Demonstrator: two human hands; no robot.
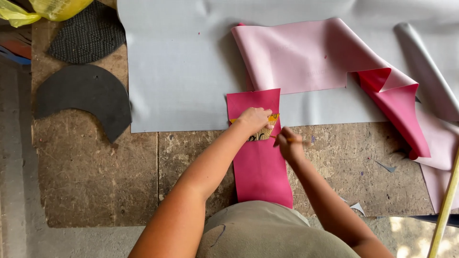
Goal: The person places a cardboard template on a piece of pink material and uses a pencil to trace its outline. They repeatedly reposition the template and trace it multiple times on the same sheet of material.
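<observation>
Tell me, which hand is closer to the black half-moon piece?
Left. The left hand presses the pink strip, right of the black half-moon piece; the right hand lies farther right.
</observation>
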